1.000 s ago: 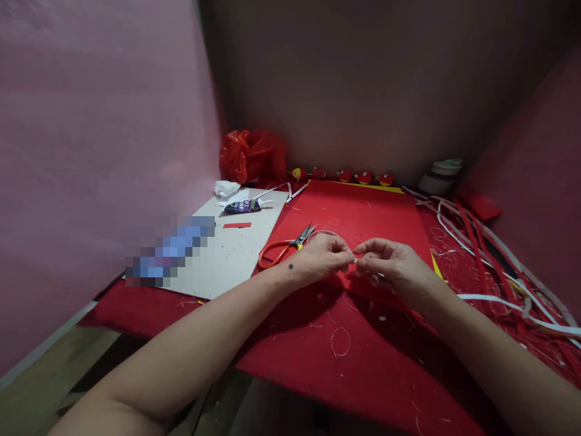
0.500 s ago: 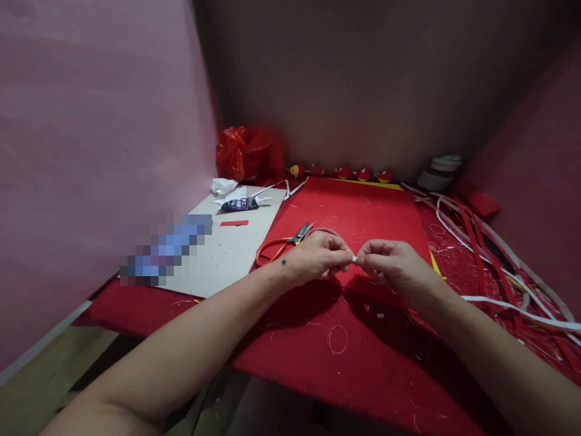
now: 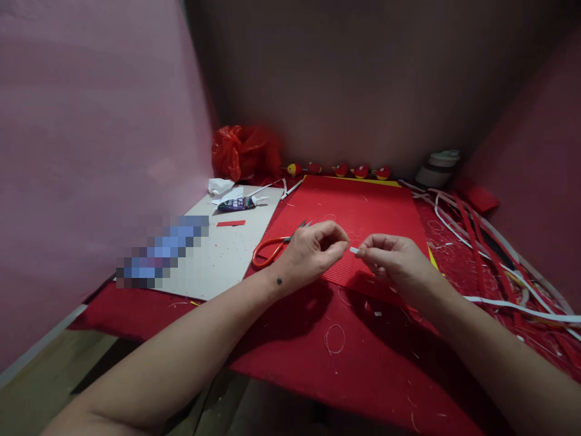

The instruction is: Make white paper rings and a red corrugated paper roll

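My right hand [image 3: 385, 257] pinches a small white piece [image 3: 354, 250] that sticks out to the left of its fingertips. Just left of that piece, my left hand [image 3: 320, 247] has thumb and forefinger tips pressed together; whether anything tiny is between them I cannot make out. Both hands are above a red corrugated sheet [image 3: 354, 206]. Scissors with orange handles [image 3: 265, 253] lie on the sheet's left side, their blades partly behind my left hand.
A grey board [image 3: 204, 266] on the left bears a glue tube [image 3: 236, 204] and a red strip [image 3: 231, 223]. Several small red and yellow figures [image 3: 361, 171] line the back beside a red bag [image 3: 245, 151]. White strips [image 3: 521, 309] lie at the right.
My left fingers have come off the white piece, leaving a small gap, and the piece now shows more plainly in my right fingertips. The view has shifted slightly.
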Available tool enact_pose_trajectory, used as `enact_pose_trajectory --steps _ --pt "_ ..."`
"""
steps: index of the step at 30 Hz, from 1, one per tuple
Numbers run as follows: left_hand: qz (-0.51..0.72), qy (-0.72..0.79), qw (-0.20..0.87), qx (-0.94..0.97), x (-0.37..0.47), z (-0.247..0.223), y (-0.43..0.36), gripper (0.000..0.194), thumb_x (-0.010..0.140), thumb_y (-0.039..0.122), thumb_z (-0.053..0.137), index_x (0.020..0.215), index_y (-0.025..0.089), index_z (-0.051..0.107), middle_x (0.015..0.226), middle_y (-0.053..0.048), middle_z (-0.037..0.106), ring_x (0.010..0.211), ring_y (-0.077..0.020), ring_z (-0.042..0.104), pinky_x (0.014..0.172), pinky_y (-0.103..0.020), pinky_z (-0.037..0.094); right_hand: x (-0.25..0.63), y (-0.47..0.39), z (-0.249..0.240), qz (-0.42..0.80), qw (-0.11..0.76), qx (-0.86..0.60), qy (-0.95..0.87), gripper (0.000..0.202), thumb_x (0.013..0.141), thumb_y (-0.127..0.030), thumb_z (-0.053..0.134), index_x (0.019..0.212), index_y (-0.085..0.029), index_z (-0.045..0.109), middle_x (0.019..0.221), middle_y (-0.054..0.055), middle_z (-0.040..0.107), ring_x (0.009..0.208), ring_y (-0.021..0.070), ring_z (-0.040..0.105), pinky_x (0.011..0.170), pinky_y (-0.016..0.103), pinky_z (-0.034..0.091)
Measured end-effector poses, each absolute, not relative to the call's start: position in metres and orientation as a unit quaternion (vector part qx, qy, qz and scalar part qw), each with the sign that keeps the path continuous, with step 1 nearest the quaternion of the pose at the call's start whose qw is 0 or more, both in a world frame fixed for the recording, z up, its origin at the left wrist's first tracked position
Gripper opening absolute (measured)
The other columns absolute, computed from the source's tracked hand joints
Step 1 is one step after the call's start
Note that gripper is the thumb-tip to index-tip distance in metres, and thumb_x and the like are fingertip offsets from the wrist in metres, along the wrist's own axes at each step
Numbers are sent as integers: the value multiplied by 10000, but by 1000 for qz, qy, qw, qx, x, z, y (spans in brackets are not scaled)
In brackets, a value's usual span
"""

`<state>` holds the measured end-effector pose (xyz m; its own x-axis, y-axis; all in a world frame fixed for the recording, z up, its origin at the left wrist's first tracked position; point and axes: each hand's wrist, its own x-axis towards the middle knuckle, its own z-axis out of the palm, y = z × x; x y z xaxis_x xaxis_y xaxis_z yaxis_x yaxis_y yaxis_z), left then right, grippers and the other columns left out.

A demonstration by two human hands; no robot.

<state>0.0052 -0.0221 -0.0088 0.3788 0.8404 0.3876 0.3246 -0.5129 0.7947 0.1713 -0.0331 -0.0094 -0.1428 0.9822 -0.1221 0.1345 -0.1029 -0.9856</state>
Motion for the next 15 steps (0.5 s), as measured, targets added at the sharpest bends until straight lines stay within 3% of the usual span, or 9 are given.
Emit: enact_pose_trajectory --steps 6,15 --pt "358 360 125 853 10 -18 -27 121 814 149 470 788 122 586 718 -32 602 647 -96 519 636 -216 412 171 -33 -12 502 393 -520 -568 182 661 -289 613 590 -158 509 482 -55 378 427 47 279 396 211 184" --pt "342 418 148 828 11 -18 -26 115 809 158 509 768 129 613 663 -17 617 588 -88 532 594 -205 414 169 -33 -13 503 396 -507 -577 210 660 -325 631 589 -160 520 486 -51 380 446 58 275 419 225 196"
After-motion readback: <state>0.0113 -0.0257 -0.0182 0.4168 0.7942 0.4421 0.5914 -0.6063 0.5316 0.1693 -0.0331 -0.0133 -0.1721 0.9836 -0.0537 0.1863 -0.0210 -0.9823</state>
